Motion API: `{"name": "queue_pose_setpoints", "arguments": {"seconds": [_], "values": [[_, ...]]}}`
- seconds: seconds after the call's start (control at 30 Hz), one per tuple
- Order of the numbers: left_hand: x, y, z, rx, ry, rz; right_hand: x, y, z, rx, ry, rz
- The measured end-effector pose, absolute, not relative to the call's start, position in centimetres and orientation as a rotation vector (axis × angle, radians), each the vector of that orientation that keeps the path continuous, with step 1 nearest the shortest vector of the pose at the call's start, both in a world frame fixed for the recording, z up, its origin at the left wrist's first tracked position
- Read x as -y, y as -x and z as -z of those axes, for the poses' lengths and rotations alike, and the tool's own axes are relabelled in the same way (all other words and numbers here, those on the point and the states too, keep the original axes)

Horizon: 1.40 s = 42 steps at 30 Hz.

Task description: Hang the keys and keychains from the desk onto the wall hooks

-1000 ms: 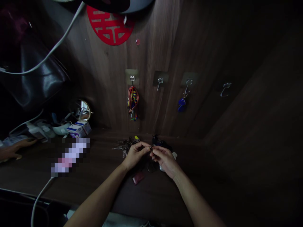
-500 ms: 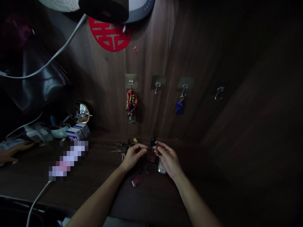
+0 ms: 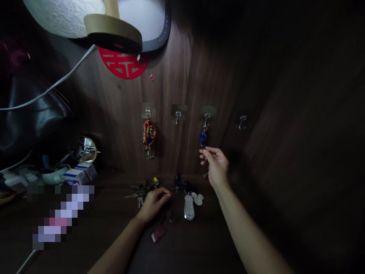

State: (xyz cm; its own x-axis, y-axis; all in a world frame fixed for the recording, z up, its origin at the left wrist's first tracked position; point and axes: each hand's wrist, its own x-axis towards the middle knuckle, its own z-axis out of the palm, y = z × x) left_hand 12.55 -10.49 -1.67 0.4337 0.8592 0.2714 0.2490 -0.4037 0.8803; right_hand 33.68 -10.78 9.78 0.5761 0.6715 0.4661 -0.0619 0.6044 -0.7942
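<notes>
From where I sit, the blue-headed keys (image 3: 203, 137) hang by a metal clasp on the third hook (image 3: 207, 118) of the wood-grain panel (image 3: 182, 148); their glossy heads overlap. Just below them my right hand (image 3: 218, 163) pinches a small key-like piece (image 3: 205, 175) between thumb and forefinger, the other fingers curled. Its thin metal end shows under the fingers; the rest is hidden, and I can't tell whether it touches the blue keys.

My left hand (image 3: 154, 203) is near the tabletop, fingers bent and thumb close to forefinger; I can't tell whether the tips meet. Beside it lie a loose key bunch (image 3: 142, 190) with a yellow tag (image 3: 155, 180), a maroon fob (image 3: 157, 233), and a silver-edged remote (image 3: 188, 207).

Among containers, a pale green bowl (image 3: 54, 176) sits near white-and-blue cartons (image 3: 80, 173), its contents too dim to read. The dark leather bag (image 3: 34, 106) hides its contents.
</notes>
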Motion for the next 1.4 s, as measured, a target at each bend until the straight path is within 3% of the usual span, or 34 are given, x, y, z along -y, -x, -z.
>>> {"name": "queue_pose_setpoints", "arguments": {"seconds": [0.2,0.43,1.4], "values": [[10.5,-12.6,1.7,-0.949,-1.918,-0.935,7.4,-35.1,-13.8,0.795,0.839,-0.222],[10.5,-12.5,1.6,-0.949,-1.933,-0.936,5.0,-35.5,-14.8,0.787,0.888,-0.176],[10.5,-12.4,1.9,-0.971,-1.929,-0.953,8.6,-35.3,-3.8,0.843,0.974,-0.559]]}}
